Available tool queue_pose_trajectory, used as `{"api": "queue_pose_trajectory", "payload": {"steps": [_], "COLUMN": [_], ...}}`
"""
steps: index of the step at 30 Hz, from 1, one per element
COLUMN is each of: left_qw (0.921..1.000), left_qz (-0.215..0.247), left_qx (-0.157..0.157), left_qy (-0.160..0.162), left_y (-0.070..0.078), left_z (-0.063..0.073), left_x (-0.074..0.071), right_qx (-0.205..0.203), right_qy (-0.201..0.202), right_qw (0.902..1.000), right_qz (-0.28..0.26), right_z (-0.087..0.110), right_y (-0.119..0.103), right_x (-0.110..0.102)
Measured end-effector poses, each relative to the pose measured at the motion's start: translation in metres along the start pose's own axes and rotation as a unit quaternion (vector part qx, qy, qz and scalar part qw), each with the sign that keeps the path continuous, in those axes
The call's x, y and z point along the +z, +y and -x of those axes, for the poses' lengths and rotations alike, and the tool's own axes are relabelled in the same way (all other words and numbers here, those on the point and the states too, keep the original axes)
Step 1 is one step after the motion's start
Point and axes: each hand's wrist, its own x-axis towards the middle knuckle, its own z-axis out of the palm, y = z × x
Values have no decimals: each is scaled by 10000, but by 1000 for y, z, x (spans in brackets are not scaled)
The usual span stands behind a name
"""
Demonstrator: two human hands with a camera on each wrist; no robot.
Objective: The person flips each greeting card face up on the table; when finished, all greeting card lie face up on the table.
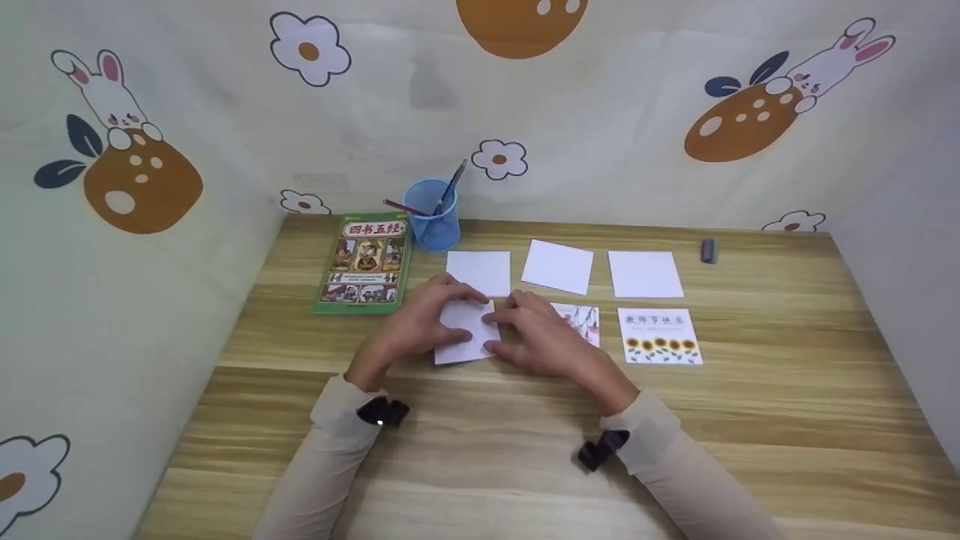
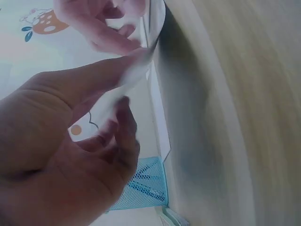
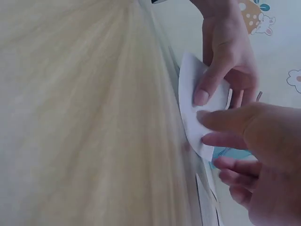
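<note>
A plain white paper card [image 1: 466, 332], slightly lifted and bent, lies just in front of the blue mesh pen cup [image 1: 434, 217] (nearer the person). The left hand [image 1: 415, 321] pinches its left edge; the right hand [image 1: 541, 337] pinches its right edge.

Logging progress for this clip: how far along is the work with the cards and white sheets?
Nothing looks finished. In hand: left hand and right hand pinch one white sheet on the table. Left: three white squares lie flat, a floral card sits partly under the right hand, and the sunflower card is untouched.
</note>
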Motion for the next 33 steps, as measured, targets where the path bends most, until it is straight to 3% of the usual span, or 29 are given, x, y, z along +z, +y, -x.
{"api": "queue_pose_trajectory", "payload": {"steps": [5,8,13,17,19,22,26,29,33], "left_qw": [9959,9876,9704,9664,9679,9786,9947,9979,9991], "left_qz": [703,1363,2284,2458,2393,1877,707,93,-159], "left_qx": [146,100,144,270,371,431,-50,-362,-361], "left_qy": [553,770,773,698,675,727,746,535,173], "left_y": [1,3,6,4,3,1,0,1,1], "left_z": [-3,-4,-5,-6,-6,-7,-5,-3,-3], "left_x": [0,0,0,1,2,3,5,6,7], "right_qx": [15,141,114,179,180,97,210,348,269], "right_qy": [-103,1,135,238,326,408,363,354,554], "right_qw": [9944,9853,9739,9698,9696,9686,9726,9816,9938], "right_qz": [-1051,-1702,-2265,-2422,-2419,-2451,-2287,-1843,-921], "right_z": [-1,-1,0,-1,-2,-2,-2,-2,-1], "right_y": [0,-1,-2,-2,-2,-1,0,0,1], "right_x": [-5,-6,-6,-5,-6,-6,-6,-6,-3]}}
